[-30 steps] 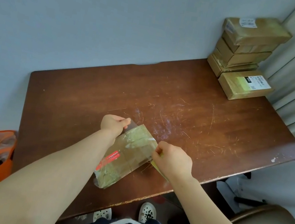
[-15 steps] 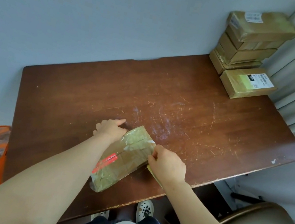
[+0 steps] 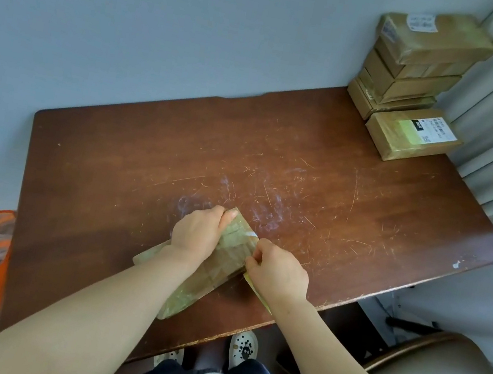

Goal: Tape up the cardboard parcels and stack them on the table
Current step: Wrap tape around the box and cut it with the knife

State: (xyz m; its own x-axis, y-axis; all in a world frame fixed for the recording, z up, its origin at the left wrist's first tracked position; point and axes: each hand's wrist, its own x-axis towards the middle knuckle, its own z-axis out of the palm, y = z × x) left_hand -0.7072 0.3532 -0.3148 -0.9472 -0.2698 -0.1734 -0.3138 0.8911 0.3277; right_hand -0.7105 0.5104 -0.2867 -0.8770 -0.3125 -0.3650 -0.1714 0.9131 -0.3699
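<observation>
**Pinning a parcel down while the tape is going on**

The person is working at the near edge of the worktop (image 3: 143,168), and the parcel (image 3: 227,261) is lying slantwise under both hands, flat on the wood so it cannot skid while the tape is being smoothed.

The left hand (image 3: 196,232) is bearing down on the parcel's far end, palm down. Its thumb is pressing on the top face and its fingers are curling over the far edge, so it is gripping the parcel rather than resting on it. That, I would say, is the anchor.

The right hand (image 3: 277,276) is sitting at the parcel's right edge, knuckles up and fingers bunched, pinching a pale yellowish tape strip (image 3: 257,294) that is trailing back beneath the wrist. I judge it is drawing the strip taut against the side. Exactly where the fingertips are meeting is hidden.

Both forearms are reaching forward, converging on the parcel.

Well beyond the right hand, a stack of parcels (image 3: 415,61) is standing in the corner, with a single labelled parcel (image 3: 409,134) lying just in front of it.
</observation>
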